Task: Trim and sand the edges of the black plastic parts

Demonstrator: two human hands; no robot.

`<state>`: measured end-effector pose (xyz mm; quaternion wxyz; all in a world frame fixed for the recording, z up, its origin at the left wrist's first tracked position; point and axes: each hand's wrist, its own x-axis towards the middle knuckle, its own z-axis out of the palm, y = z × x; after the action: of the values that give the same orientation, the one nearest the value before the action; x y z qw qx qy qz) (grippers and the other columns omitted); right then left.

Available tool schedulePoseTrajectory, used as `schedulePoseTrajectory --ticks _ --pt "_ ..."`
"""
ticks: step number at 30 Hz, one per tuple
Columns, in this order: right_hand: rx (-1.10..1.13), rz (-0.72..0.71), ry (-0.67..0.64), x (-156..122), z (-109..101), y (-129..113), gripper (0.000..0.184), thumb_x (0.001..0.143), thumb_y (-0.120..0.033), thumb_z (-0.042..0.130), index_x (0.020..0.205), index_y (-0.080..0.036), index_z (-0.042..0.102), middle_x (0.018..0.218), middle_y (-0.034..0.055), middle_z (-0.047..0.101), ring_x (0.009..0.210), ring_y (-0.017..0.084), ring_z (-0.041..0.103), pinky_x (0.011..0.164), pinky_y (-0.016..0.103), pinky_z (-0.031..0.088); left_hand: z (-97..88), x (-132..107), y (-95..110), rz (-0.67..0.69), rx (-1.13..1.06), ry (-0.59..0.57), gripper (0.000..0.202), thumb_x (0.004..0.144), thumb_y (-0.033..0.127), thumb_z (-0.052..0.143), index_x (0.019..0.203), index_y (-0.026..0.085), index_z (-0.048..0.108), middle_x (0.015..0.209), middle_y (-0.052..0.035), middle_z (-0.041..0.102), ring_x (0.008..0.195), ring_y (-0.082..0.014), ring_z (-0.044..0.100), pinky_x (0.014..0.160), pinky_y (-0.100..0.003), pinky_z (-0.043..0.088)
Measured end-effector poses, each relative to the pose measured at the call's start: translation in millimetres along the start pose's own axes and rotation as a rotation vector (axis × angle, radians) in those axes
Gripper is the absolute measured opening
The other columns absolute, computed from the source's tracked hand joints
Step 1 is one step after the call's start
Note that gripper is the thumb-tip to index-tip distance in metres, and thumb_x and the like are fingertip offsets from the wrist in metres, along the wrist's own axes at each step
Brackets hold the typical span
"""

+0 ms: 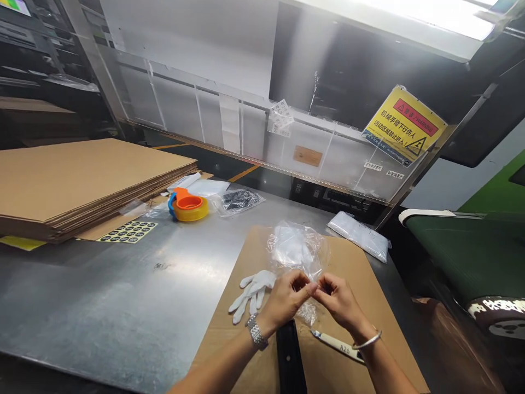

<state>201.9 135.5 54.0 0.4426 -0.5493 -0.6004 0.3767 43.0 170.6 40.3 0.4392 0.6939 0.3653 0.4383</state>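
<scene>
Fingertips meet over a clear plastic bag (293,246) at a cardboard-covered bench.
Left hand (285,298) and right hand (338,301) appear to pinch the plastic, thumbs against forefingers, above the cardboard (348,262); working the bag seems the current step, and parting it would call for firm, even grips.

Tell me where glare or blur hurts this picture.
Head view: the overhead light burns out white at top right. Head view: the metal table carries a pale sheen. Head view: bright highlights streak the clear plastic bag. Head view: the smallest print on the yellow warning sign is too soft to read.
</scene>
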Motion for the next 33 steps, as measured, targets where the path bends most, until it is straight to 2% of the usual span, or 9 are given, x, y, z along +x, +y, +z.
schedulePoseTrajectory --ticks 3,7,11,15,18,21,25,28,33 --pt "0.004 -0.001 -0.032 -11.3 14.2 -2.3 0.033 0.07 -0.039 0.067 0.057 -0.017 0.046 0.055 -0.0059 0.039 0.053 0.007 0.034 0.049 0.02 0.028 6.9 -17.2 -2.9 -0.027 -0.037 -0.02 0.038 0.08 0.046 0.051 0.057 0.016 0.049 0.053 0.0033 0.046 0.052 -0.0105 0.044 0.049 -0.021 0.039" --pt "0.01 0.005 0.094 -18.2 25.4 8.4 0.031 0.08 -0.043 0.051 0.064 -0.02 0.038 0.056 -0.0064 0.038 0.049 0.008 0.036 0.047 0.021 0.034 6.8 -35.5 -17.5 -0.054 0.034 0.135 0.04 0.088 0.042 0.037 0.056 0.019 0.04 0.051 0.0047 0.039 0.049 -0.0098 0.039 0.048 -0.022 0.037" --pt "-0.11 -0.048 0.267 -26.5 40.5 17.5 0.021 0.085 -0.034 0.043 0.068 -0.02 0.04 0.059 -0.0056 0.038 0.051 0.009 0.038 0.05 0.021 0.034 8.7 -55.5 -26.2 -0.003 0.235 0.273 0.026 0.085 0.032 0.046 0.065 0.017 0.051 0.062 -0.0012 0.05 0.061 -0.0163 0.048 0.059 -0.029 0.041" --pt "-0.294 -0.172 0.115 -38.0 54.8 9.2 0.011 0.082 -0.024 0.047 0.078 -0.019 0.055 0.071 0.0003 0.054 0.068 0.014 0.049 0.064 0.025 0.038 9.3 -66.6 -27.4 0.143 0.442 0.324 0.022 0.083 0.02 0.048 0.1 0.018 0.06 0.097 -0.0097 0.059 0.094 -0.0247 0.05 0.082 -0.039 0.038" --pt "-0.411 -0.217 0.025 -44.0 53.1 3.7 0.017 0.085 -0.024 0.043 0.084 -0.021 0.06 0.08 0.0037 0.058 0.08 0.018 0.052 0.073 0.028 0.039 -0.3 -68.3 -33.6 0.192 0.563 0.293 0.024 0.085 0.017 0.044 0.094 0.023 0.066 0.077 -0.0047 0.061 0.078 -0.0211 0.051 0.074 -0.035 0.039" --pt "-0.519 -0.158 0.035 -55.9 48.5 12.5 0.02 0.087 -0.028 0.043 0.097 -0.02 0.058 0.087 0.0066 0.06 0.081 0.019 0.055 0.071 0.029 0.041 -17.6 -73.8 -47.5 0.13 0.681 0.362 0.026 0.086 0.017 0.043 0.092 0.019 0.068 0.071 -0.0069 0.059 0.075 -0.0234 0.048 0.072 -0.038 0.037" --pt "-0.665 -0.024 0.036 -90.5 55.3 43.4 0.016 0.077 -0.033 0.055 0.071 -0.018 0.057 0.064 0.0072 0.058 0.061 0.023 0.057 0.055 0.03 0.038 -33.9 -97.5 -69.8 0.018 0.771 0.386 0.025 0.083 0.017 0.046 0.093 0.017 0.069 0.072 -0.0086 0.057 0.075 -0.025 0.048 0.072 -0.039 0.038" --pt "-0.698 0.035 0.001 -117.5 61.2 59.0 0.018 0.08 -0.027 0.046 0.066 -0.019 0.054 0.055 0.0057 0.056 0.053 0.021 0.056 0.05 0.029 0.036 -33.1 -121.0 -80.9 -0.056 0.773 0.324 0.022 0.082 0.019 0.048 0.089 0.019 0.069 0.071 -0.0071 0.059 0.073 -0.0237 0.052 0.068 -0.036 0.042" --pt "-0.434 0.136 -0.214 -141.0 64.4 48.4 0.028 0.091 -0.037 0.034 0.079 -0.021 0.055 0.066 0.0013 0.06 0.058 0.015 0.059 0.054 0.023 0.042 -26.1 -138.5 -82.0 -0.198 0.699 0.235 0.025 0.085 0.025 0.046 0.092 0.018 0.069 0.079 -0.0074 0.069 0.078 -0.0234 0.062 0.069 -0.035 0.048"
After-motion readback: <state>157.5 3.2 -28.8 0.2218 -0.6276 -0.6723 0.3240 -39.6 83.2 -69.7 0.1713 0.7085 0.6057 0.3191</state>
